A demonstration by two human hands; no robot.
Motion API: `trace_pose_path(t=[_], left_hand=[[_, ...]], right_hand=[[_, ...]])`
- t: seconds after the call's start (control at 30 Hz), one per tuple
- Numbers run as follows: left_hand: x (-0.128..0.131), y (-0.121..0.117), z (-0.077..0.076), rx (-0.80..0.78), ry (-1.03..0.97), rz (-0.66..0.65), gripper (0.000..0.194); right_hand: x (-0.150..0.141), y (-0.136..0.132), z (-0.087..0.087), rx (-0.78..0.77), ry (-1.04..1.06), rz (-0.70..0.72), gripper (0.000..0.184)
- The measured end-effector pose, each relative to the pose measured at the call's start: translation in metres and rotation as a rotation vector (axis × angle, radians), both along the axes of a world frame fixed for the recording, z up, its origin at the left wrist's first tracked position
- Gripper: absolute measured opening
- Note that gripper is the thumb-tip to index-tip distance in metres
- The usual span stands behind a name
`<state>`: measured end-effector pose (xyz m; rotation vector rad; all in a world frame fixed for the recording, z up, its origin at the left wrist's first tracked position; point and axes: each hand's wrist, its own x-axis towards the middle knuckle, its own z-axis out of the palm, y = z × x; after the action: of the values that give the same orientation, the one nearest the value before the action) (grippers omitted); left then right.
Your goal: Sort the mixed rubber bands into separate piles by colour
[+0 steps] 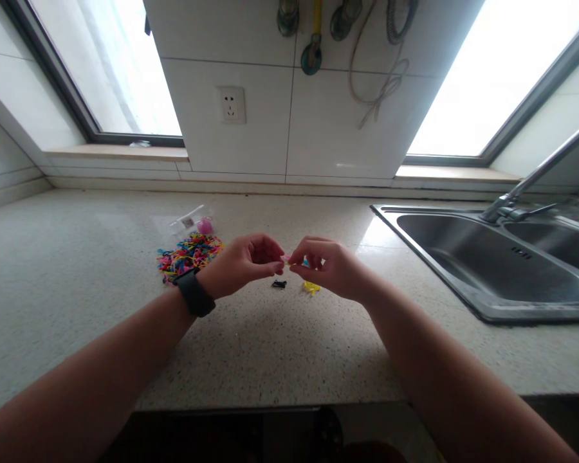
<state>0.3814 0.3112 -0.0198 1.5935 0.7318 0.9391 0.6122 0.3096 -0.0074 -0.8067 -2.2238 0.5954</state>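
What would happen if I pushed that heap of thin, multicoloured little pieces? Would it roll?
The multicoloured heap would probably spread out rather than roll, since it lies low and loose. Each piece is likely light, looking so small and thin. Some might drag neighbours along, because they overlap.

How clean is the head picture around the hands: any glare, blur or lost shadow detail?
Head view: left window and right window burn out nearly white; head view: glare on the counter beside the sink; head view: the pink piece between left hand and right hand is too small and soft to read; head view: deep shadow below the counter.
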Motion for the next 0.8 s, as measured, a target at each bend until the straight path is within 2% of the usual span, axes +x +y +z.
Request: trace_pose_path(t=[0.23, 0.47, 0.6, 0.7, 0.8], left_hand=[[-0.001, 0.000, 0.002, 0.035, 0.036, 0.017, 0.022], [-0.003, 0.001, 0.001, 0.083, 0.204, -0.017, 0.023], [-0.004, 0.000, 0.000, 0.199, 0.358, -0.012, 0.025], [-0.006, 0.000, 0.000, 0.327, 0.487, -0.018, 0.022], [-0.010, 0.003, -0.002, 0.462, 0.600, -0.037, 0.017]], right_hand=[[0.001, 0.001, 0.003, -0.042, 0.127, -0.046, 0.011], [0.000, 0.000, 0.007, -0.194, 0.343, -0.033, 0.016], [0.001, -0.003, 0.013, -0.220, 0.423, 0.005, 0.018], [0.009, 0.000, 0.017, -0.174, 0.359, -0.019, 0.019], [0.023, 0.007, 0.020, -0.074, 0.072, -0.106, 0.018]])
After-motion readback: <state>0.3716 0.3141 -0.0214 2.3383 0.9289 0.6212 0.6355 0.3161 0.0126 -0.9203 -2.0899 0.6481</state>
